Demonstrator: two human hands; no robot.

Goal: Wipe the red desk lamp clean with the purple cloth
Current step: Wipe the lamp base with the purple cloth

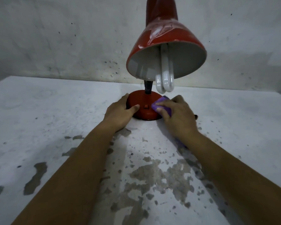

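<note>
Lamp (159,62) stands on bench (55,127), near the back edge by the wall (71,38). Red round base (142,109) sits on the bench surface, black neck (148,86) rising from its top. Red shade (165,41) hangs above the base, tilted toward the camera, white inside, with smeary whitish streaks on its outer red surface. White U-tube bulb (165,78) sticks out below the shade rim.

Left hand (120,112) grips the base's left side, fingers curled round the far edge, thumb pressed on the near top. Grip clamped on base.

Right hand (177,114) presses the cloth (161,106) against the base's right side; index finger and thumb curl over the purple wad. Grip clamped on cloth. More purple shows under the right wrist, trailing onto the bench.

Small switch on the base front between the two hands, too small to tell more.

Bench top white, paint flaked off in grey patches near the camera. Wall pale, speckled with dark spots. Both forearms bare.
</note>
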